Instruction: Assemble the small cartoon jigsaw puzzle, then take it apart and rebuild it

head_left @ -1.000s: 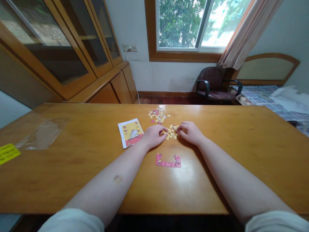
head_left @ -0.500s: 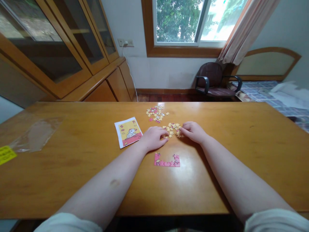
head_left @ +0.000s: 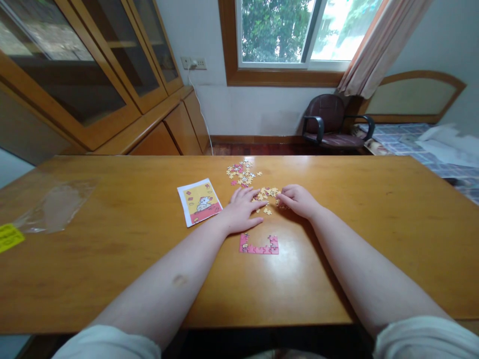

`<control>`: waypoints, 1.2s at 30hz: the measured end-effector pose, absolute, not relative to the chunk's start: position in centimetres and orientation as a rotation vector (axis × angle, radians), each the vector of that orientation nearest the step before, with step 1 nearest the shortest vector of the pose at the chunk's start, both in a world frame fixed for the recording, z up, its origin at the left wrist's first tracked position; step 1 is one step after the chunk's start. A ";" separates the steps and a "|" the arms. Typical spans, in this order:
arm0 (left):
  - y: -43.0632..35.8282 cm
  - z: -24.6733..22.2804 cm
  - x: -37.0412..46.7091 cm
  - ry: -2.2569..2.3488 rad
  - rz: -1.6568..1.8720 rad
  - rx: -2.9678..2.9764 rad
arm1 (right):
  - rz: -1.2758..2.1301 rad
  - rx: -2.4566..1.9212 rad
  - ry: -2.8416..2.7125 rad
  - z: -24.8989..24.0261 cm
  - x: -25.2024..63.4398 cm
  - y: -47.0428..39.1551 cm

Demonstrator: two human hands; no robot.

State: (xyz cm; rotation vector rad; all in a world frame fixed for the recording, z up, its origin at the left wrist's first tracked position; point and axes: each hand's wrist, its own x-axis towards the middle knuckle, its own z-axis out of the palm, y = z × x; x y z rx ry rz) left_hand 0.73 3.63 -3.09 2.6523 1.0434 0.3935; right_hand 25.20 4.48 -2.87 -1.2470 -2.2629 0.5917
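My left hand (head_left: 242,211) lies with spread fingers at the left side of a small pile of yellow puzzle pieces (head_left: 268,192). At the right side of that pile, my right hand (head_left: 297,200) has its fingers pinched together; whatever is between them is too small to name. Nearer to me lies a joined U-shaped strip of pink pieces (head_left: 259,250). A second pile of yellow and pink pieces (head_left: 243,173) sits farther back. Left of my left hand is a picture card (head_left: 200,203) showing a white figure on yellow and pink.
A clear plastic bag (head_left: 60,204) with a yellow label (head_left: 10,238) lies at the left of the wooden table (head_left: 130,259). Beyond the table stand a cabinet (head_left: 149,119), an office chair (head_left: 329,122) and a bed (head_left: 404,144).
My left hand's fingers have spread out from a curled pose. One yellow piece now lies separately at the near side of the small pile. My right hand has barely moved.
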 end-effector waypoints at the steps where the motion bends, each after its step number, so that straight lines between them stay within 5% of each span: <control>1: 3.7 -3.2 0.7 1.058 0.393 2.641 | 0.561 -1.308 -2.226 -2.9 25.3 4.6; 12: 3.7 -2.8 0.6 0.937 0.498 2.661 | 0.615 -1.165 -2.342 -2.8 24.6 4.1; 20: 4.3 -3.3 0.6 1.097 0.636 2.627 | 0.306 -1.430 -2.324 -2.3 24.8 3.7; 26: 4.3 -3.2 0.4 1.018 0.643 2.631 | 0.525 -1.164 -2.479 -1.9 23.3 2.7; 36: 3.7 -2.4 0.7 0.752 0.440 2.684 | 0.459 -1.428 -1.923 -3.1 24.2 3.4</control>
